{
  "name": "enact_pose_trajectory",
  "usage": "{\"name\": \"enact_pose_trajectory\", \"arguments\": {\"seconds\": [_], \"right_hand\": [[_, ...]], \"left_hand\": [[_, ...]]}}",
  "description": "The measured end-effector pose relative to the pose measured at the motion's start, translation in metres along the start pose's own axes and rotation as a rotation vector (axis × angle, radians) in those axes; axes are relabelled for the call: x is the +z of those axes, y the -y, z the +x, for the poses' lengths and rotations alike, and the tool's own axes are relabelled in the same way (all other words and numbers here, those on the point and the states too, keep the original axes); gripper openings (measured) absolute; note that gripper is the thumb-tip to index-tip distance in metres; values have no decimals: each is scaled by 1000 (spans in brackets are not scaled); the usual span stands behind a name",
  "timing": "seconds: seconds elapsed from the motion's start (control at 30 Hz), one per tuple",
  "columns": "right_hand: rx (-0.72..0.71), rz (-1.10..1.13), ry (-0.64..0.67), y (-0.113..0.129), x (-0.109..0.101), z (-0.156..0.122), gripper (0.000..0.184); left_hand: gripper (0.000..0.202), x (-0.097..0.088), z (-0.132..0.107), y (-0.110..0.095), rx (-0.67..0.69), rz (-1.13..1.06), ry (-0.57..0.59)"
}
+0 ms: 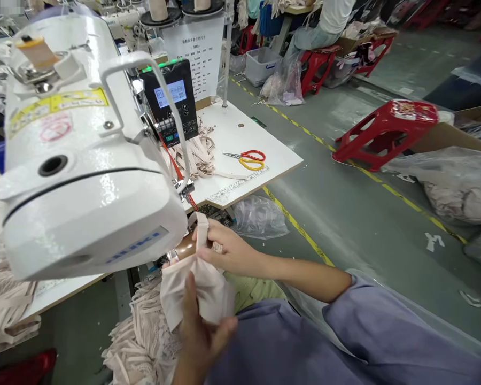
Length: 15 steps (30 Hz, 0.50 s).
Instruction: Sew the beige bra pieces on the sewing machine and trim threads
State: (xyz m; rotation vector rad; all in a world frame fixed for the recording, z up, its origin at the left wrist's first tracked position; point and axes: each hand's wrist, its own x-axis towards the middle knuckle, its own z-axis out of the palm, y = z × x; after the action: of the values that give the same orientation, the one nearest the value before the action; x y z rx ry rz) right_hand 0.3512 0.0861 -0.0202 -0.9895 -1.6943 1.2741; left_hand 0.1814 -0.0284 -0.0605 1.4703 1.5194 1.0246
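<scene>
White table [280, 155]: scissors [241, 156], tangled beige straps [200, 158], ruler strip [238, 183] near edge; grey floor [324, 203]: red stool [414, 111], yellow tape [297, 226]

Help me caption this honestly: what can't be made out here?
All in the head view:
Pale cloth: partly hidden by the left hand.
Left forearm: mostly cut off by the bottom edge.
Tabletop behind the sewing machine: hidden by its body.
Display: most lettering too small to read.

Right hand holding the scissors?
No, the scissors lie on the white tabletop, while the right hand grips a beige strap.
</scene>
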Motion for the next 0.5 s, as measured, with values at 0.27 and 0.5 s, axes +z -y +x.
{"name": "enact_pose_trajectory", "arguments": {"seconds": [0.27, 0.5], "right_hand": [[218, 499, -16, -34, 15, 38, 34], [50, 321, 50, -30, 0, 52, 13]], "left_hand": [[72, -8, 30, -11, -39, 517, -24], [68, -15, 34, -16, -147, 462, -5]]}}
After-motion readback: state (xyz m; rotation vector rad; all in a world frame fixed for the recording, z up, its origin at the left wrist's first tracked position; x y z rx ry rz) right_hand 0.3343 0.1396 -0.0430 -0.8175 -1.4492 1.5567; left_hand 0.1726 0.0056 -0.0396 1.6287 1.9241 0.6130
